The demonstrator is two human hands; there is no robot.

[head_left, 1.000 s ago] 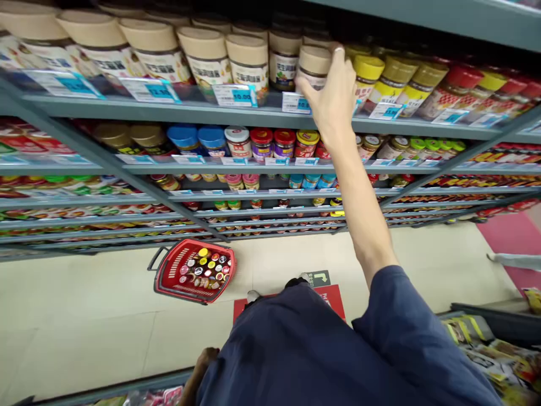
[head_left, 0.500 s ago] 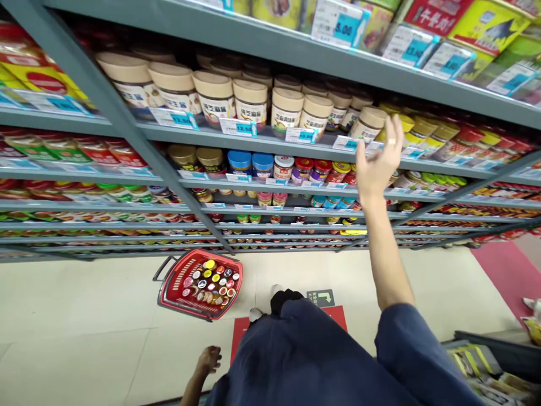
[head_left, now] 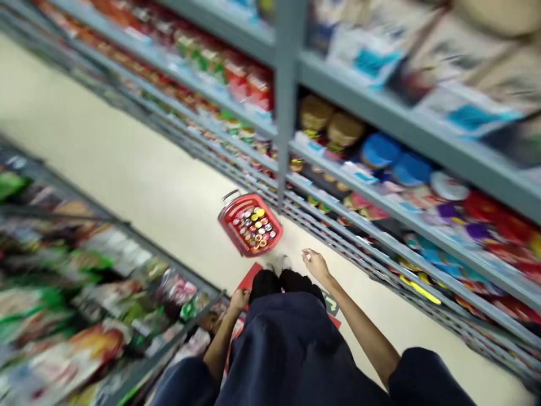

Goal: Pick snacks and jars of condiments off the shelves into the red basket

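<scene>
My left hand (head_left: 240,299) hangs low by my left side, fingers loosely curled in, with nothing seen in it. My right hand (head_left: 316,264) is down in front of me on the right, its fingers partly bent and apart, holding nothing that I can see. Beyond both hands a red shopping basket (head_left: 227,226) with a dark handle stands on the floor. Many small jars (head_left: 257,225) with yellow, white and red lids are inside it. Neither hand touches the basket.
A tall grey shelf rack (head_left: 289,34) full of jars runs along the right and far side. On the left, a low display (head_left: 80,270) of packaged goods is blurred. Pale floor (head_left: 139,175) lies between them. A green arrow sign (head_left: 331,304) is on the floor.
My right hand has come down from the upper shelf of cream-lidded jars to waist height. The view has turned left, so the basket now stands straight ahead and the left display shows.
</scene>
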